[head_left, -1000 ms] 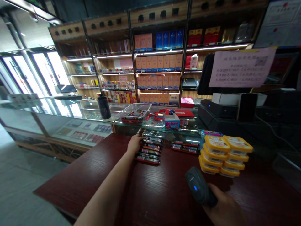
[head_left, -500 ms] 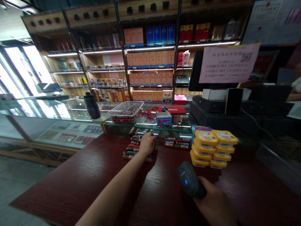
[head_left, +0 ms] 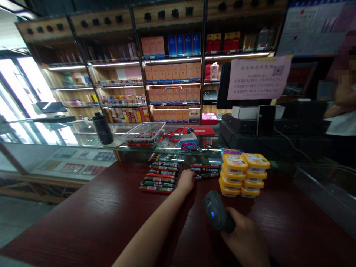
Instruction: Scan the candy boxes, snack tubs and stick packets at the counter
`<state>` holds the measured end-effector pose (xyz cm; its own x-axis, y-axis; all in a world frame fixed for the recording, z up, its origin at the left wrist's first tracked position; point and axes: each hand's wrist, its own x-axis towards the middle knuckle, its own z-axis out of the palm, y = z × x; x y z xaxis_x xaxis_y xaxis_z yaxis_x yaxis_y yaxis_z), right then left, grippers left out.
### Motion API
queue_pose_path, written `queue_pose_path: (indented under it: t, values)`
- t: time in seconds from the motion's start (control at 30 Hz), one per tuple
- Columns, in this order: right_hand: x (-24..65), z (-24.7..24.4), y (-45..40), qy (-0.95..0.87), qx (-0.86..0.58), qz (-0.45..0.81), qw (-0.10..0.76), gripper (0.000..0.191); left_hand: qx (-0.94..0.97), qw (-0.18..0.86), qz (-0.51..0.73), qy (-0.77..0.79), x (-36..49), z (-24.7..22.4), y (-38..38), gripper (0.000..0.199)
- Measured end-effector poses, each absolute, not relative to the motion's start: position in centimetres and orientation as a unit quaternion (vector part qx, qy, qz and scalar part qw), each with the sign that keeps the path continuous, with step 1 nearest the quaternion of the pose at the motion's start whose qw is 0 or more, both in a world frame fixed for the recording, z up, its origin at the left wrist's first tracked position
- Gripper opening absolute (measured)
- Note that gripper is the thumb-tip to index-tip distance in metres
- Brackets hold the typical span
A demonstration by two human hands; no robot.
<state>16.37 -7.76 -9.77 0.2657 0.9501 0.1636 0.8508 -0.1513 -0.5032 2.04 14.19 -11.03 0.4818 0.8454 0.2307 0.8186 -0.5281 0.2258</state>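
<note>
Leaves stick row (head_left: 158, 180) left of fingers (head_left: 191, 173).
Touches rightward stick (head_left: 207, 175) with left hand (head_left: 185, 181), cannot tell if grasping; clenches scanner (head_left: 213, 208) in right hand (head_left: 244, 231).

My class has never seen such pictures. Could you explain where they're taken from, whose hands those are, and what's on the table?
There is no machine, only a person's bare hands. One camera, worn on the head, looks forward and down. The right hand holds a dark scanner with a blue light. The left hand is at one end of a slim packet; its grip is unclear. On the dark reddish table, more slim packets lie to its left, and yellow-lidded tubs stand stacked to its right.
</note>
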Motion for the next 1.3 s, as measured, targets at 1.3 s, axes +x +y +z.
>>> queue_pose_path:
  t: [1.3]
  values:
    - [16.5,-8.7,-8.3,-0.571,-0.776,0.126,0.237,0.016,0.785,0.060,0.233,0.571,-1.4,-12.3,5.9,0.020]
